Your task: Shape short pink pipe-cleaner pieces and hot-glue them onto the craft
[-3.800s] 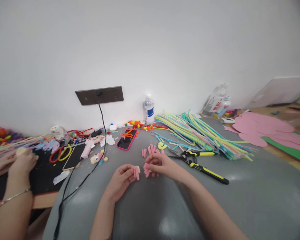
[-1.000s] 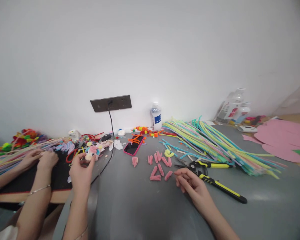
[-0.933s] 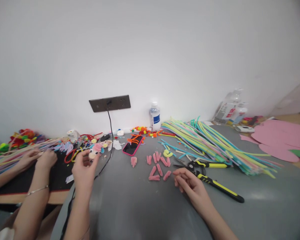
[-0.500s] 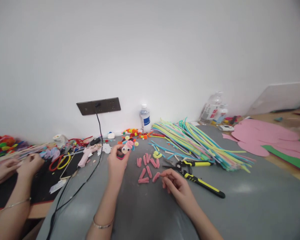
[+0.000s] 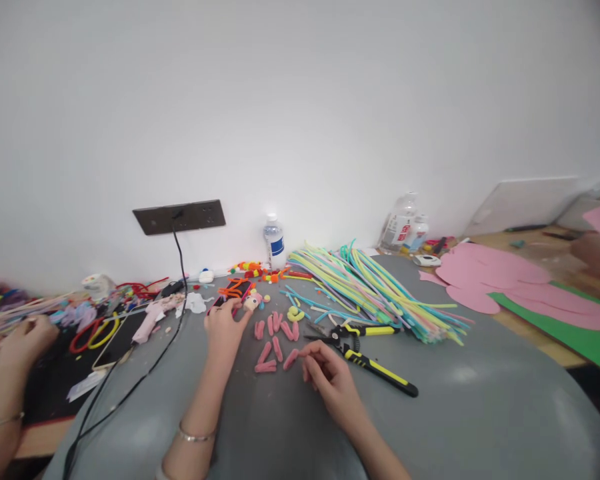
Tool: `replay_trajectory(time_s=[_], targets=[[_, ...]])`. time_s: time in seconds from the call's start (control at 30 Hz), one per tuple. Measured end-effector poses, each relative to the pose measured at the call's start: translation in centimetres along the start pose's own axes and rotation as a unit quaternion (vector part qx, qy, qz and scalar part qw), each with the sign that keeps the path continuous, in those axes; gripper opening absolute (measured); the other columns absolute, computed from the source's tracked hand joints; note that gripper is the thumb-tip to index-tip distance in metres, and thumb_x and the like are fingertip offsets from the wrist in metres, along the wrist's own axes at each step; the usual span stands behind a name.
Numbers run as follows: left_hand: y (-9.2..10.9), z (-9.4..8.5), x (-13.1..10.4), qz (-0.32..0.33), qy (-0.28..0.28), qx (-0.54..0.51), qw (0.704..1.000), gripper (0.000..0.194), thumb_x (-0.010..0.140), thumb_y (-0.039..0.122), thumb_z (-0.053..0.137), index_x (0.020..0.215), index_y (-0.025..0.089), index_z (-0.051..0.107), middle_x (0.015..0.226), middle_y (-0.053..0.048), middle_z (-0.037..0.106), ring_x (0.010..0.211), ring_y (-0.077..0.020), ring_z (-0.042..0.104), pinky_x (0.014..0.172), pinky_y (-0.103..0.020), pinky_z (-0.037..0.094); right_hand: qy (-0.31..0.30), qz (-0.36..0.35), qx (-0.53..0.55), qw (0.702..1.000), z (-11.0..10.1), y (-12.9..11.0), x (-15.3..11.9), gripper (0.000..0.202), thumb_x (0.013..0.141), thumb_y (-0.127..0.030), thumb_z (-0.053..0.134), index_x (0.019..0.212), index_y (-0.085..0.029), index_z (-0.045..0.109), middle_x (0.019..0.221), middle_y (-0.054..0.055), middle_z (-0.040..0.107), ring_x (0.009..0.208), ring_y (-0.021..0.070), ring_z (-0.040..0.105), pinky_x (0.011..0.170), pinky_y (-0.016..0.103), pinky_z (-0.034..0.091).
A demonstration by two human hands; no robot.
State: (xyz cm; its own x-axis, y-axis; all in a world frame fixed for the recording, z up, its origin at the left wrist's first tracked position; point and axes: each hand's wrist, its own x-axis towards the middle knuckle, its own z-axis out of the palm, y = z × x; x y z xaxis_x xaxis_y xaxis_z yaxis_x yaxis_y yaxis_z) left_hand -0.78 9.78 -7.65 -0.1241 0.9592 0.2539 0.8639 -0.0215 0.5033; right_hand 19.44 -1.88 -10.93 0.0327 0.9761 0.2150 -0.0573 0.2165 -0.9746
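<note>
My left hand [image 5: 225,328] is low over the table with its fingers closed on a small doll's head [image 5: 253,301] with pink hair, a pale face and blue trim. Just beyond those fingers lies a phone [image 5: 236,288] in a pinkish-red case, partly covered by my hand. My right hand [image 5: 329,377] rests loosely curled, with thumb and fingers apart and an index fingertip at the end of a short fuzzy pink piece [image 5: 291,360]. Several more pink pieces [image 5: 277,348] lie between my hands, beside a curled yellow piece [image 5: 295,314]. Black-and-yellow pliers [image 5: 375,367] lie open behind my right hand.
Bundled pastel pipe cleaners [image 5: 375,287] spread at the back right. A water bottle [image 5: 274,243] stands against the wall. At left are a black cord [image 5: 180,313], a pink glue gun [image 5: 147,323] and another person's hands [image 5: 25,343]. Pink paper sheets [image 5: 500,273] lie at right.
My left hand has lowered the doll's head towards the table beside the phone. My right hand stays at the same pink piece. The view has turned slightly right, bringing another hand in at right.
</note>
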Motion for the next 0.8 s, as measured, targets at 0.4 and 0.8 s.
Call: replay_trajectory(time_s=[0.4, 0.8], targets=[[0.3, 0.9, 3.7, 0.003, -0.047, -0.066, 0.997, 0.015, 0.083, 0.025, 0.063, 0.085, 0.019, 0.077, 0.088, -0.009, 0.080, 0.086, -0.0258, 0.072, 0.080, -0.036, 0.049, -0.020, 0.008, 0.002, 1.000, -0.3, 0.1, -0.3, 0.044, 0.091, -0.062, 0.053, 0.087, -0.019, 0.062, 0.061, -0.002, 0.052, 0.052, 0.0131, 0.046, 0.050, 0.024, 0.036], [-0.7, -1.6, 3.3, 0.037, 0.010, -0.187, 0.982, 0.027, 0.079, 0.035, 0.056, 0.097, 0.019, 0.069, 0.084, -0.004, 0.073, 0.066, -0.0174, 0.060, 0.065, -0.028, 0.049, 0.011, 0.034, 0.013, 0.999, -0.7, 2.2, -1.2, 0.041, 0.091, -0.062, 0.055, 0.090, -0.022, 0.066, 0.061, 0.000, 0.053, 0.051, 0.0154, 0.048, 0.049, 0.025, 0.040]])
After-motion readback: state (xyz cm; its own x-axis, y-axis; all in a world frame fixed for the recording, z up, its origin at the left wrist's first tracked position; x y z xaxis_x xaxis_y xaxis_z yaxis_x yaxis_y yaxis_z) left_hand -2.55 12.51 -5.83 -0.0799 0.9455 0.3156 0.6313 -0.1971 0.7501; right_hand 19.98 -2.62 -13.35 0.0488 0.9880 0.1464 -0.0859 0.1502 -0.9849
